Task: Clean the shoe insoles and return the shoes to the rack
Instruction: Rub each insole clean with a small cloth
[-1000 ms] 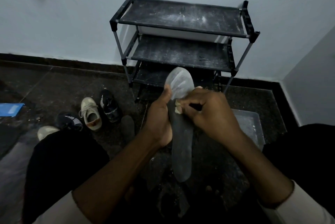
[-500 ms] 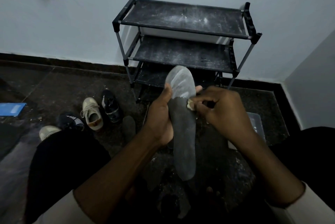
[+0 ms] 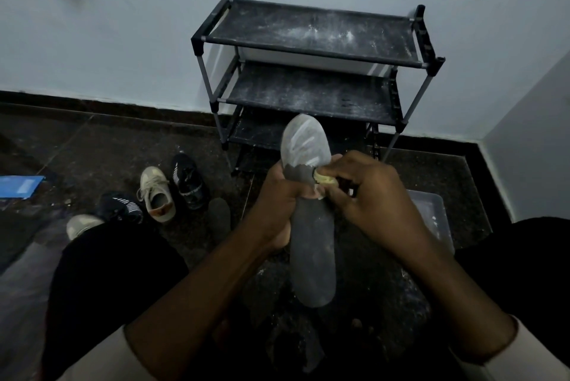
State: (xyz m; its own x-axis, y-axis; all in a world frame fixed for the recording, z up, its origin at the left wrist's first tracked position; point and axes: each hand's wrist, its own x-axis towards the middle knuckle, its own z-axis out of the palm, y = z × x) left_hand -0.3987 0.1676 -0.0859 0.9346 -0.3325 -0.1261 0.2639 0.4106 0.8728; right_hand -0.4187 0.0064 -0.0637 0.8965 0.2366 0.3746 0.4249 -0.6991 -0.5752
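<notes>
Dark stone floor (image 3: 108,146): a dusty black rack (image 3: 311,32) stands against the pale wall, with a beige sneaker (image 3: 157,194) and a black sneaker (image 3: 188,180) to its left. In front of the rack and hiding part of it, the left hand (image 3: 277,201) grips the grey insole (image 3: 311,245) upright. The right hand (image 3: 367,198) pinches a yellowish wad (image 3: 324,180) against the insole's edge.

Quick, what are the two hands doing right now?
Left hand: closed, gripping the grey insole.
Right hand: closed, pinching a small yellowish wad against that insole.
</notes>
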